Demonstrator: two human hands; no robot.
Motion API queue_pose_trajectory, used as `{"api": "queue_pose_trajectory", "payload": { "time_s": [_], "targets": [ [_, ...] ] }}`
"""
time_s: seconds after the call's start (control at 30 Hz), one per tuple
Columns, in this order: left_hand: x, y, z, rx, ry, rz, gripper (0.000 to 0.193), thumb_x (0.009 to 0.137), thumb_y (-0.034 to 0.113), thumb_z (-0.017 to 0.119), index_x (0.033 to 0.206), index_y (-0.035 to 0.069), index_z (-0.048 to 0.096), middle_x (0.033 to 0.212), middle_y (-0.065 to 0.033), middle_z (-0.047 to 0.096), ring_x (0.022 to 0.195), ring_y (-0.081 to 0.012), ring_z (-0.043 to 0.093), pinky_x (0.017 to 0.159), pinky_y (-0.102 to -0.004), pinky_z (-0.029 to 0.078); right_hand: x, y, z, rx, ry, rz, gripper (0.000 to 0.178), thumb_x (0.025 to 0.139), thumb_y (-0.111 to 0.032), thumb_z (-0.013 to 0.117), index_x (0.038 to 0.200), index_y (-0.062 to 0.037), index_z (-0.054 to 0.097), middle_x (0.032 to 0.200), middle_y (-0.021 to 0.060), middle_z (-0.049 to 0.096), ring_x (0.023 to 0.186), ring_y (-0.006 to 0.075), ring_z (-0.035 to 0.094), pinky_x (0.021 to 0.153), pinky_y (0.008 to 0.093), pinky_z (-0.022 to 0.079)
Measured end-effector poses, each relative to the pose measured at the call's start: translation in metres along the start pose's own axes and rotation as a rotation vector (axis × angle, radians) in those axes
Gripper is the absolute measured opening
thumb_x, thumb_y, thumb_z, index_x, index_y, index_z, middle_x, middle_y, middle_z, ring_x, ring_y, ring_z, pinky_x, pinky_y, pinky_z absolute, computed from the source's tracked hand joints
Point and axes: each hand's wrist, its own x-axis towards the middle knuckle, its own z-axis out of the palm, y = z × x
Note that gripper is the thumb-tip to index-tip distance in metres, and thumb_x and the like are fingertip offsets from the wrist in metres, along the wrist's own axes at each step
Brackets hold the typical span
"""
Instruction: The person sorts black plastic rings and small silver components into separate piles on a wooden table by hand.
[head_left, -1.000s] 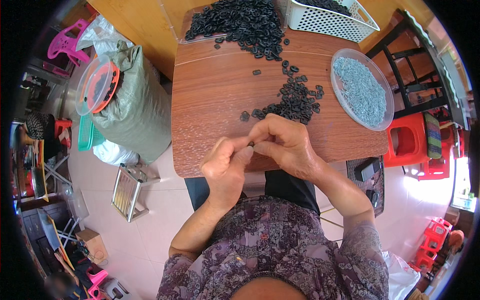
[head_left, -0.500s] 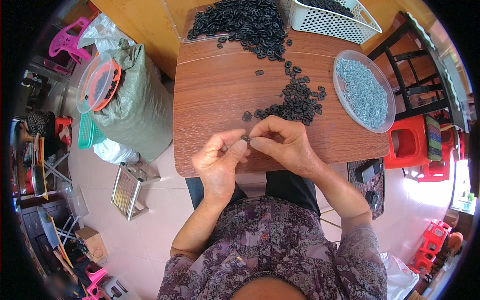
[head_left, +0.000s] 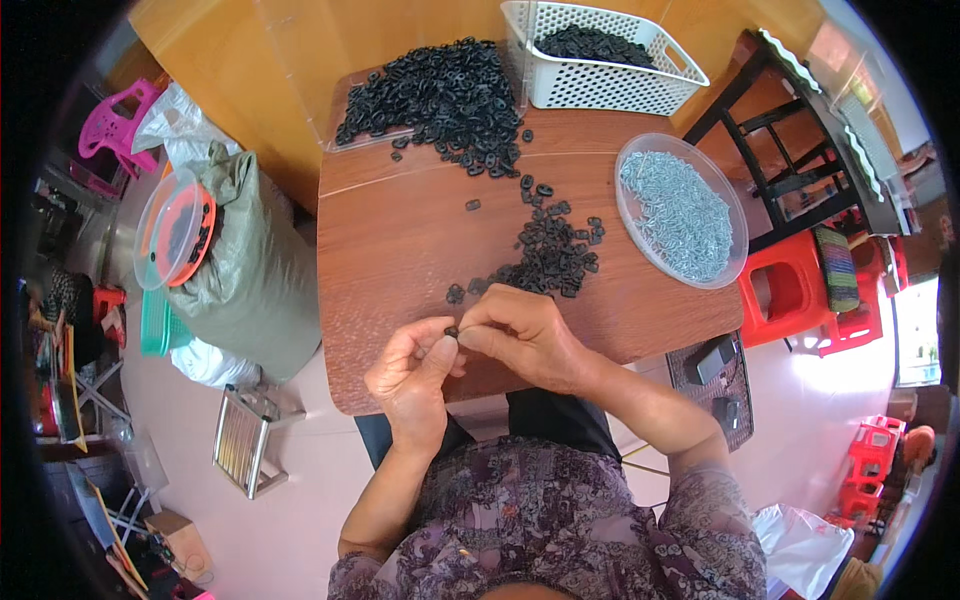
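Note:
Over the near edge of the wooden table, my two hands meet fingertip to fingertip. My left hand (head_left: pixel 412 380) pinches a small black plastic part (head_left: pixel 451 331) between thumb and fingers. From the other side my right hand (head_left: pixel 530 338) closes thumb and forefinger against that part; whatever it grips there is hidden. Just beyond my right hand lies a loose pile of similar black parts (head_left: pixel 556 256), flat and pierced with holes. A round clear tub (head_left: pixel 736 255) of silvery screws (head_left: pixel 680 215) stands to the right.
A clear tray (head_left: pixel 376 142) heaped with black rings (head_left: pixel 440 95) lies at the table's far left, beside a white perforated basket (head_left: pixel 610 97) of black pieces. A green sack (head_left: pixel 250 280) stands left of the table, near a metal stool (head_left: pixel 245 440). Red stools (head_left: pixel 775 300) stand right.
The whole view has shifted, so the table and its contents appear lower and more to the left. Both hands stay joined at the small black part, with only slight finger movement.

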Motion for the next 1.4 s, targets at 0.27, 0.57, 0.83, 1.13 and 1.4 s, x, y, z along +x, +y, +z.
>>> {"api": "queue_pose_trajectory", "payload": {
  "time_s": [0.27, 0.57, 0.83, 1.13, 1.4],
  "targets": [
    [0.008, -0.003, 0.002, -0.074, -0.011, -0.081, 0.02, 0.081, -0.003, 0.063, 0.1, -0.006, 0.062, 0.075, -0.0091, 0.062, 0.06, -0.0137, 0.059, 0.051, -0.0244, 0.049, 0.071, 0.063, -0.108, -0.758, 0.322, 0.083, 0.021, 0.078, -0.017, 0.066, 0.09, 0.0009, 0.066, 0.08, 0.0163, 0.065, 0.083, 0.0334, 0.062, 0.075, 0.0383, 0.048],
    [0.011, -0.004, -0.004, -0.098, -0.026, -0.142, 0.019, 0.082, 0.0, 0.063, 0.101, -0.004, 0.064, 0.078, -0.0081, 0.064, 0.062, -0.0111, 0.057, 0.056, -0.0216, 0.049, 0.1, 0.089, -0.101, -1.095, 0.139, 0.202, 0.021, 0.074, -0.022, 0.069, 0.086, -0.0043, 0.07, 0.077, 0.02, 0.063, 0.085, 0.0384, 0.057, 0.075, 0.0438, 0.049],
    [0.013, 0.001, -0.002, -0.141, -0.017, -0.145, 0.021, 0.082, 0.0, 0.062, 0.101, -0.007, 0.062, 0.08, -0.0117, 0.064, 0.061, -0.014, 0.059, 0.053, -0.0245, 0.049, 0.082, 0.07, -0.095, -0.425, 0.209, 0.262, 0.015, 0.074, -0.005, 0.068, 0.088, -0.0017, 0.066, 0.076, 0.0078, 0.064, 0.075, 0.0206, 0.06, 0.068, 0.0312, 0.048],
    [0.016, 0.019, 0.003, -0.256, -0.07, -0.145, 0.021, 0.083, 0.001, 0.063, 0.103, -0.006, 0.062, 0.083, -0.0114, 0.065, 0.063, -0.012, 0.059, 0.057, -0.0225, 0.05, 0.039, 0.02, -0.052, 0.505, 0.088, 0.396, 0.021, 0.077, 0.003, 0.066, 0.098, 0.0006, 0.063, 0.087, 0.0039, 0.064, 0.075, 0.0079, 0.058, 0.069, 0.0207, 0.048],
    [0.012, 0.015, 0.003, -0.36, -0.019, -0.138, 0.017, 0.084, 0.002, 0.062, 0.099, -0.006, 0.061, 0.084, -0.0128, 0.065, 0.065, -0.0139, 0.061, 0.057, -0.0237, 0.051, 0.026, 0.009, -0.013, 0.71, 0.137, 0.421, 0.022, 0.08, -0.001, 0.065, 0.101, 0.0011, 0.059, 0.086, 0.005, 0.063, 0.073, 0.0113, 0.058, 0.065, 0.0221, 0.046]
  ]
}}
